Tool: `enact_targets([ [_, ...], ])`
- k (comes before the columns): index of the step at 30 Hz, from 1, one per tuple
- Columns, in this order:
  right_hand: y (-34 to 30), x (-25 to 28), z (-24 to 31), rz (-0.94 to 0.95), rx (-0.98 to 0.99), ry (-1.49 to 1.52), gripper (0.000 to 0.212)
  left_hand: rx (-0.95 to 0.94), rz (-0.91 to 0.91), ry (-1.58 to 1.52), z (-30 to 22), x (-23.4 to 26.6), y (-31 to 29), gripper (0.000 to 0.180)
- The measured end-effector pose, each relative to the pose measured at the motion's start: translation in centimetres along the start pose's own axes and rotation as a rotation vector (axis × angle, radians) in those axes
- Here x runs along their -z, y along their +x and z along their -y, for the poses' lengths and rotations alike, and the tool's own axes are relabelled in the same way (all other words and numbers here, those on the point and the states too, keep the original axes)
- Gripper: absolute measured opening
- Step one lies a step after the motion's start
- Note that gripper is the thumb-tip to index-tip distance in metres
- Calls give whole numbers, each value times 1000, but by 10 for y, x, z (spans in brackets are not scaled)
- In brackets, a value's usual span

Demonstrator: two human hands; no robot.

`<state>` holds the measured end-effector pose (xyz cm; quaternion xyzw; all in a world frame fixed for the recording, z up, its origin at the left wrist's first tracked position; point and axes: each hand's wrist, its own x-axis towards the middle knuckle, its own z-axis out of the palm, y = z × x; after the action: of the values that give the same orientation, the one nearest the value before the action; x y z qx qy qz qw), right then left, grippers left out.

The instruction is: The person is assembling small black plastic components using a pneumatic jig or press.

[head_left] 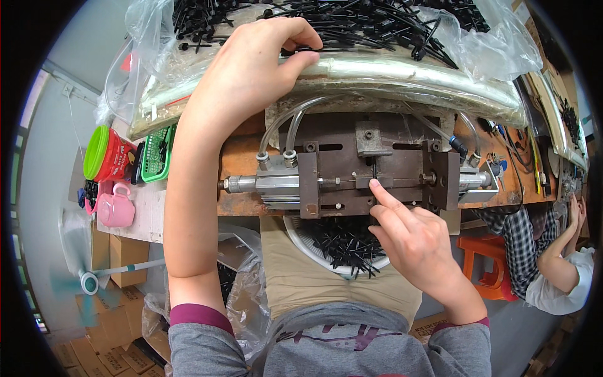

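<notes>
My left hand (257, 69) reaches over the heap of black cable ties (358, 22) at the back of the bench. Its thumb and fingers close on a black cable tie, partly hidden by the fingers. In front of me is a dark metal clamping fixture (342, 204) with a silver air cylinder at each side. My right hand (418, 242) stretches its index finger onto a small black piece at the fixture's middle; the other fingers are loosely curled and hold nothing. Below the fixture, a white basket (298, 237) full of black cable ties sits at my lap.
Clear air hoses (292, 135) arch over the fixture. A clear plastic-wrapped roll (414, 75) lies between heap and fixture. At left are a red tub (119, 157), a green basket (157, 154) and a pink mug (116, 207). Another person (559, 276) sits beyond an orange stool (487, 264).
</notes>
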<state>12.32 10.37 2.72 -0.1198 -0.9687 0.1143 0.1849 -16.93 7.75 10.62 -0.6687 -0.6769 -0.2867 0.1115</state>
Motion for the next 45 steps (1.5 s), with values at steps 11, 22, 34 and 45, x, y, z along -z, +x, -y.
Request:
enact_targets([
  [11, 136, 59, -32, -527, 153, 211, 14, -59, -195, -114, -21, 0, -36, 16],
  [22, 264, 66, -44, 357, -102, -40, 39, 284, -154, -466, -87, 6, -88, 24],
  [34, 239, 83, -50, 276, -77, -151, 43, 302, -68, -762, -125, -19, -127, 34],
  [45, 213, 124, -43, 102, -256, -166, 22, 81, -34, -245, -139, -73, -146, 29],
])
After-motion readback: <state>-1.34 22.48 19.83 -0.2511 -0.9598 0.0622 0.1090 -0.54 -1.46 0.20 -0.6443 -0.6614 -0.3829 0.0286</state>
